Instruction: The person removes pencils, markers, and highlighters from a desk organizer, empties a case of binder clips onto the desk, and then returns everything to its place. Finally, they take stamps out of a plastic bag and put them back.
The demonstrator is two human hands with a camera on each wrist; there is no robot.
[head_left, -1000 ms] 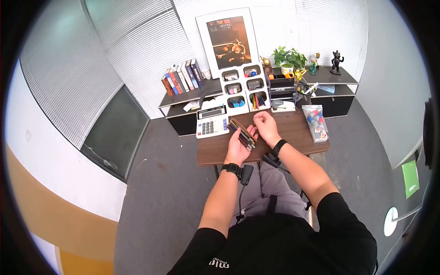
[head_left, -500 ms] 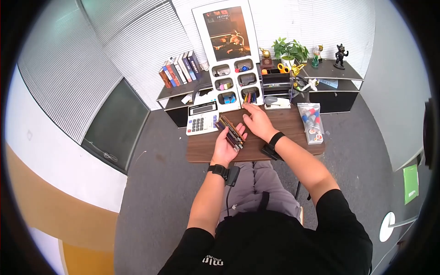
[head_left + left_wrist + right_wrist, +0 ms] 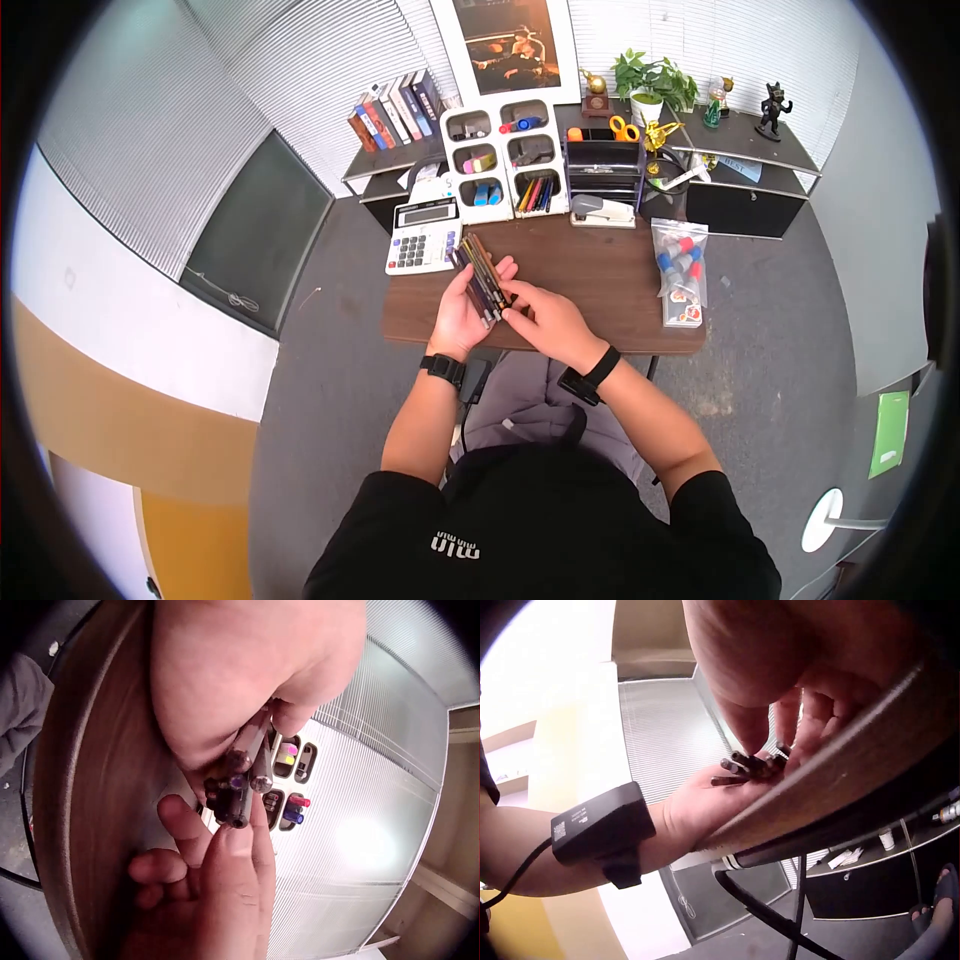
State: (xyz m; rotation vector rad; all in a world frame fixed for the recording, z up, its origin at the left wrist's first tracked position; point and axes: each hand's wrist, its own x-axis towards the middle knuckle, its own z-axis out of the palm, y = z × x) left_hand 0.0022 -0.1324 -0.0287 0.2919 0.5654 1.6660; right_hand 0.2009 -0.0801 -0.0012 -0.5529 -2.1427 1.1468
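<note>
I'm gripping the pencil bundle point(image 3: 478, 270) in my L hand point(image 3: 458, 320), holding it above the desk point(image 3: 595, 270) nr the front edge, far ends pointing approx 11 o'clock. My R hand point(image 3: 550, 325) is pinching the nr ends w/ thumb & fingers. From the bundle, calc point(image 3: 422, 246) is lying at 10 o'clock, stapler point(image 3: 603, 209) at 2, zip bag point(image 3: 681, 255) at 3.

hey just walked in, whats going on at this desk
A person at the desk holds a bundle of slim pencils or pens in the left hand, while the right hand touches the ends nearest the person. Other coloured ones sit in the white organizer at the back of the desk, with a calculator to its left.
</note>
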